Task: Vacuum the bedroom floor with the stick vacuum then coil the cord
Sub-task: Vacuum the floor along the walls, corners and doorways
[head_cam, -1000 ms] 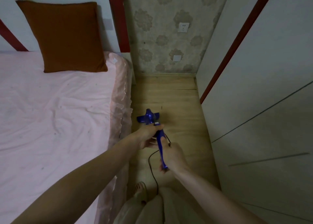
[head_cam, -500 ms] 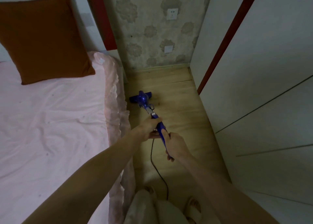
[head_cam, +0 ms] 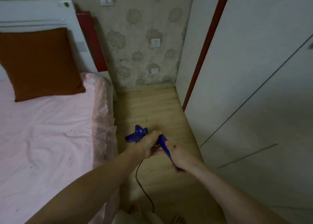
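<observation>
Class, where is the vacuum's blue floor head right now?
The blue floor head sits on the wooden floor, close beside the bed's pink skirt, just ahead of both hands.

Pale wood floor point(head_cam: 152, 108) running down the centre of the frame between bed point(head_cam: 42, 139) at left and wardrobe at right. Blue vacuum head point(head_cam: 136, 134) resting mid-frame on it, black cord point(head_cam: 144, 188) trailing toward lower centre. Brown pillow point(head_cam: 39, 62) propped on the bed, upper left.

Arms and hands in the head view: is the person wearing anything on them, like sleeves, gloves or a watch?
Nothing shows on them. Both forearms are bare as far up as the picture reaches, with no sleeve edge in view. The left hand and right hand have no gloves, and no watch, bracelet or ring can be made out at the wrists or fingers, though the light is dim and details are soft.
</observation>
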Available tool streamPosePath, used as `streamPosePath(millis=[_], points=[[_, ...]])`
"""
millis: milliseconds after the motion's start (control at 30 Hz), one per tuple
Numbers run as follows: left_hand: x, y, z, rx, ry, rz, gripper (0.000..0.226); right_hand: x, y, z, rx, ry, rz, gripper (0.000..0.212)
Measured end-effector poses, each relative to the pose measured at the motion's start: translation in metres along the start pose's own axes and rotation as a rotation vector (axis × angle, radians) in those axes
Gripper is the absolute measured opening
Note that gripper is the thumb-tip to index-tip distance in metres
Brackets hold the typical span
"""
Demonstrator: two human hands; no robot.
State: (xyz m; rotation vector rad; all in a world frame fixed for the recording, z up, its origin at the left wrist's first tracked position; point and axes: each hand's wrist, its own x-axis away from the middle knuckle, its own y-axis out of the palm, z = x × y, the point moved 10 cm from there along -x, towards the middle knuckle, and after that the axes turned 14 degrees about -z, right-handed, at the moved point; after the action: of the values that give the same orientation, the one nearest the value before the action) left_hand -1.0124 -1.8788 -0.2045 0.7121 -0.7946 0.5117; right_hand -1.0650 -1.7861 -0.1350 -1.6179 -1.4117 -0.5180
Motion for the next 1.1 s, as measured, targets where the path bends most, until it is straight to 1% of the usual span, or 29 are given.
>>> streamPosePath(millis=[100, 200, 300, 367, 433, 467, 500, 567, 600, 700, 800, 900, 1000, 1100], points=[[0.015, 0.031, -0.008, -0.033, -0.003, -0.033, 0.019, 0.03, -0.012, 0.011, -0.068, 0.01, -0.018, 0.046], [0.027, 0.049, -0.022, -0.033, -0.021, -0.07, 0.021, 0.05, -0.01, 0.024, -0.241, -0.005, -0.051, 0.041], [0.035, 0.044, -0.038, -0.054, -0.029, -0.065, 0.025, 0.06, 0.013, 0.035, -0.469, -0.014, -0.094, 0.041], [0.04, 0.036, -0.045, -0.1, -0.025, -0.05, 0.032, 0.064, 0.032, 0.038, -0.607, -0.027, -0.121, 0.042], [0.046, 0.03, -0.047, -0.129, -0.025, -0.047, 0.044, 0.064, 0.047, 0.034, -0.7, -0.05, -0.142, 0.039], [0.047, 0.027, -0.047, -0.125, -0.026, -0.047, 0.045, 0.063, 0.051, 0.03, -0.729, -0.065, -0.148, 0.035], [0.048, 0.025, -0.044, -0.124, -0.021, -0.055, 0.041, 0.061, 0.054, 0.026, -0.75, -0.076, -0.148, 0.032], [0.049, 0.023, -0.036, -0.127, -0.009, -0.075, 0.029, 0.054, 0.054, 0.018, -0.769, -0.087, -0.133, 0.031], [0.05, 0.023, -0.031, -0.137, -0.005, -0.076, 0.028, 0.049, 0.054, 0.015, -0.772, -0.092, -0.127, 0.031], [0.042, 0.012, -0.016, -0.196, -0.006, -0.057, 0.03, 0.038, 0.049, 0.007, -0.768, -0.093, -0.12, 0.033], [0.024, -0.001, -0.007, -0.237, -0.038, -0.053, 0.045, 0.026, 0.042, 0.004, -0.753, -0.101, -0.105, 0.033], [0.009, -0.011, 0.007, -0.237, -0.074, -0.049, 0.035, 0.006, 0.032, -0.001, -0.707, -0.109, -0.059, 0.036], [-0.011, -0.026, 0.029, -0.231, -0.085, -0.056, 0.039, -0.024, 0.024, -0.01, -0.634, -0.092, -0.004, 0.047], [-0.033, -0.046, 0.05, -0.213, -0.081, -0.049, 0.032, -0.056, 0.02, -0.023, -0.565, -0.076, 0.035, 0.051]])
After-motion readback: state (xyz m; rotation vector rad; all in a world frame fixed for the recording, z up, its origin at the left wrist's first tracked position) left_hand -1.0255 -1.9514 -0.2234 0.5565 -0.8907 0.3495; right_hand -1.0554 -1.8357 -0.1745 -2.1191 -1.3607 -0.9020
